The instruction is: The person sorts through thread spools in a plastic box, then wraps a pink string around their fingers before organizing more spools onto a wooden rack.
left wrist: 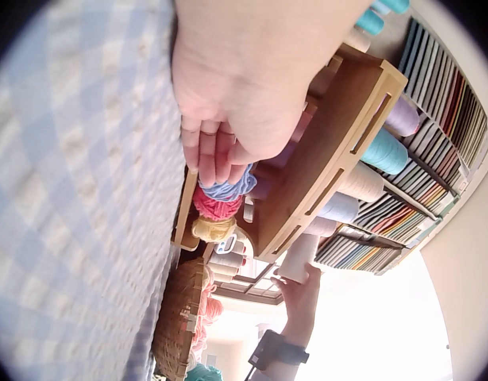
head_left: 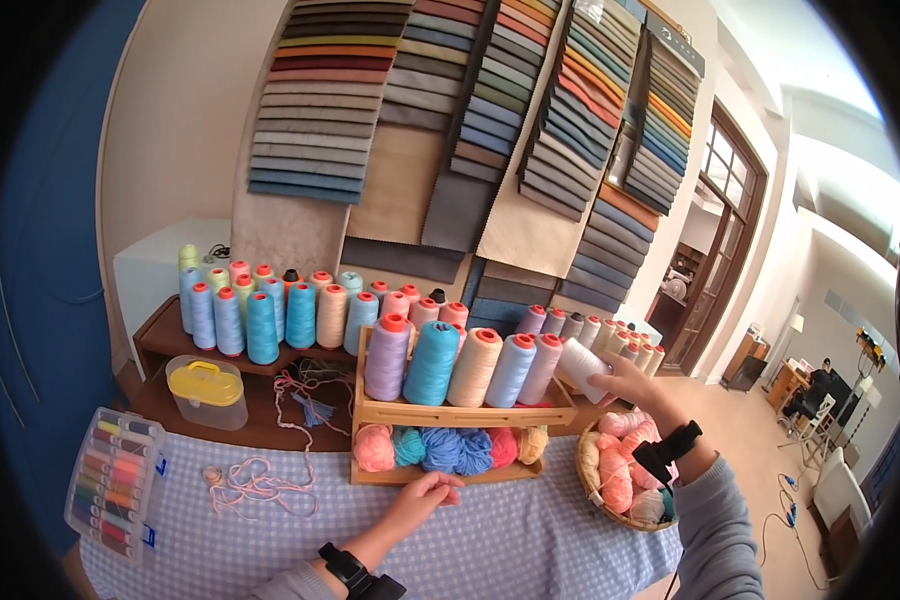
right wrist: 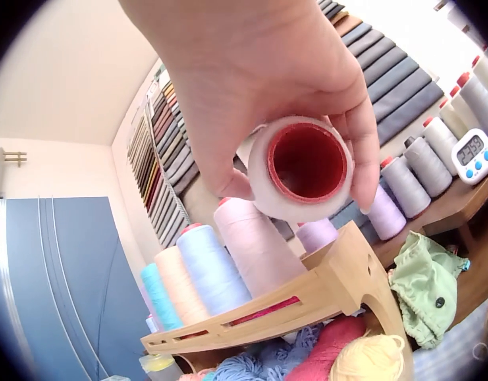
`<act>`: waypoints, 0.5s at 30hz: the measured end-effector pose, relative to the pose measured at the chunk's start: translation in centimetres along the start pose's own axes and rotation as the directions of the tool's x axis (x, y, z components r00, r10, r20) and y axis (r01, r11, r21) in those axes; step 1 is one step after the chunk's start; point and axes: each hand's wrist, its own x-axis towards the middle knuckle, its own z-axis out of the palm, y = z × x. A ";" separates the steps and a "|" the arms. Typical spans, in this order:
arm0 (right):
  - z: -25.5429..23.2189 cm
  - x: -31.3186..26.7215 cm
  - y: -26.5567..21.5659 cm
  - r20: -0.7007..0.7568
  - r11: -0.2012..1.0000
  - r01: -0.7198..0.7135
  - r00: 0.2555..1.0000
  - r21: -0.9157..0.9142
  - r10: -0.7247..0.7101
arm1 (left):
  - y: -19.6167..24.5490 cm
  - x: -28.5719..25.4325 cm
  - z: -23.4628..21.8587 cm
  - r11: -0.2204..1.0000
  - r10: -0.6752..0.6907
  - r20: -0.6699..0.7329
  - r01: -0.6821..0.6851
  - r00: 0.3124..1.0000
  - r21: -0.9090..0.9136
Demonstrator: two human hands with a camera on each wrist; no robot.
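My right hand (head_left: 625, 382) grips a white thread cone (head_left: 582, 368) at the right end of the wooden rack (head_left: 465, 412). In the right wrist view the cone's red core (right wrist: 307, 163) faces the camera, with fingers and thumb around its sides. Beside it on the rack's top stand a pink cone (head_left: 541, 372), a light blue cone (head_left: 511, 370) and several others. My left hand (head_left: 420, 503) is before the lower shelf, fingers loosely bent and holding nothing; in the left wrist view its fingertips are near the blue yarn (left wrist: 228, 187).
A basket of yarn balls (head_left: 588, 482) stands at the right. Many cones fill the shelf (head_left: 175, 345) behind. At left are a clear box with a yellow lid (head_left: 206, 385), a spool case (head_left: 115, 480) and loose yarn (head_left: 260, 490) on the checked cloth (head_left: 370, 460).
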 end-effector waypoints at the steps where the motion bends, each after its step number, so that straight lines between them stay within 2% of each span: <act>1: -0.2 -0.1 -0.2 -0.001 1.000 0.000 1.000 0.000 0.000 | 0.0 0.0 0.0 1.000 0.000 0.001 0.000 1.000 0.000; 4: -1.0 -0.3 -0.4 0.025 0.996 -0.031 0.999 -0.086 0.033 | 0.0 0.0 0.0 1.000 -0.007 -0.001 0.007 1.000 -0.003; 6: -1.3 -0.2 -0.2 0.014 0.989 0.048 0.999 -0.139 -0.046 | -0.1 0.0 -0.1 1.000 -0.003 0.003 0.003 1.000 0.003; 13: -1.1 0.6 -1.4 -0.054 0.981 0.142 0.987 -0.130 -0.150 | 0.2 -0.1 0.1 1.000 -0.004 -0.001 0.004 1.000 -0.005; 15: -0.5 0.6 -2.4 -0.066 0.983 0.129 0.988 -0.129 -0.138 | 0.1 -0.1 0.0 1.000 -0.008 -0.001 0.008 1.000 -0.005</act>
